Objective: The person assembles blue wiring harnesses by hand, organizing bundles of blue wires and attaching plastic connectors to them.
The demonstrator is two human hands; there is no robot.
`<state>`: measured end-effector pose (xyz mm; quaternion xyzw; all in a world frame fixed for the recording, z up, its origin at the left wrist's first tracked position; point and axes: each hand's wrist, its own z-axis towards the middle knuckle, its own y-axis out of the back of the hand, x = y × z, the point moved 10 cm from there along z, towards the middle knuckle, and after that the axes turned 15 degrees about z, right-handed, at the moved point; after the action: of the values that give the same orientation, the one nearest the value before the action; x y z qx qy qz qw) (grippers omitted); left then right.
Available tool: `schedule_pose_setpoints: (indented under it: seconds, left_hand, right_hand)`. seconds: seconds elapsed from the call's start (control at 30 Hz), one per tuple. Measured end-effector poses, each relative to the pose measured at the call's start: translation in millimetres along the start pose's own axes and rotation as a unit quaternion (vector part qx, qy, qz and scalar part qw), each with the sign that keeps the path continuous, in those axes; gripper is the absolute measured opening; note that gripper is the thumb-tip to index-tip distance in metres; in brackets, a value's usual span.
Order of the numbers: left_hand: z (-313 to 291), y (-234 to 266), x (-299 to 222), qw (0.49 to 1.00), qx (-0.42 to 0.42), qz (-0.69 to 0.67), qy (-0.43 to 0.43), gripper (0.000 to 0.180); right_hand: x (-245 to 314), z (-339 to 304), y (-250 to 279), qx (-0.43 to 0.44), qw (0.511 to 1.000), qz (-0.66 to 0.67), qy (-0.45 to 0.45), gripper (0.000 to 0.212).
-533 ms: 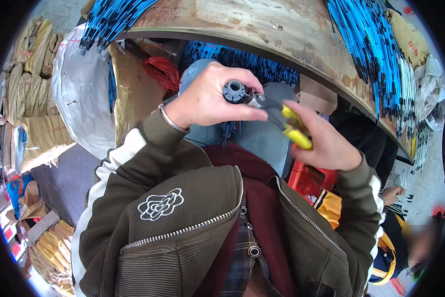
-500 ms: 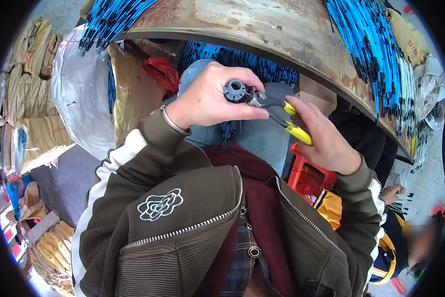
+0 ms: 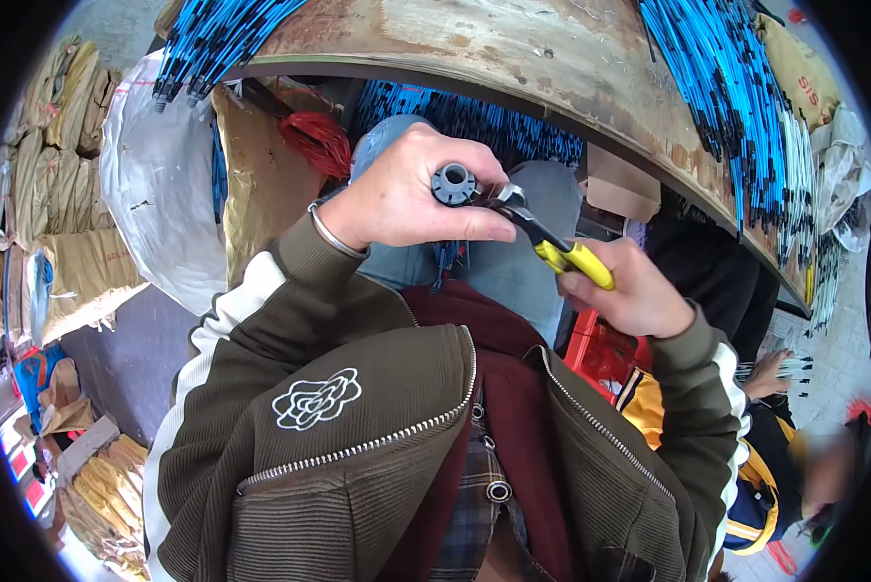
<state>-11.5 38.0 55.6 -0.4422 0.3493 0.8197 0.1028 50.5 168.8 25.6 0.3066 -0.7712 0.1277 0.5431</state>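
Note:
My left hand (image 3: 411, 189) is closed around a dark grey plastic cylinder (image 3: 453, 184) with a notched rim and a round hole facing up. My right hand (image 3: 629, 291) grips a pair of pliers by their yellow handles (image 3: 576, 260), which are squeezed close together. The metal head of the pliers (image 3: 511, 202) lies at my left thumb and fingers, right beside the cylinder. Whatever the jaws bite on is too small and partly covered to make out. Both hands are held above my lap, short of the bench.
The wooden bench (image 3: 513, 44) curves across the top, with blue cables (image 3: 712, 97) piled at its right and more blue cables (image 3: 224, 39) at its left. Below hangs a red bundle (image 3: 321, 145). A red plastic frame (image 3: 600, 349) and another person's hand (image 3: 770, 373) are to the right.
The spread handles of the pliers have come together, and my right fingers have curled around them. My right hand has moved slightly down; my left hand keeps its hold, shifting a little left.

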Motion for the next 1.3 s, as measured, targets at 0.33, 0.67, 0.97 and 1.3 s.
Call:
schedule_pose_setpoints:
  seconds: [0.33, 0.67, 0.97, 1.3]
  left_hand:
    - [0, -7, 5, 0.999, 0.015, 0.020, 0.035, 0.022]
    - [-2, -4, 18, 0.989, 0.004, -0.119, 0.086, 0.035]
    - [-13, -17, 43, 0.982, 0.021, -0.157, 0.105, 0.041]
    - [-9, -9, 42, 0.988, 0.015, -0.101, 0.114, 0.036]
  right_hand:
    - [29, -8, 1, 0.012, 0.983, -0.088, -0.159, 0.022]
    - [5, 11, -1, -0.085, 0.989, 0.082, 0.093, 0.036]
    - [9, -14, 21, -0.300, 0.910, -0.091, 0.271, 0.057]
    - [46, -25, -11, -0.359, 0.635, -0.566, 0.384, 0.055]
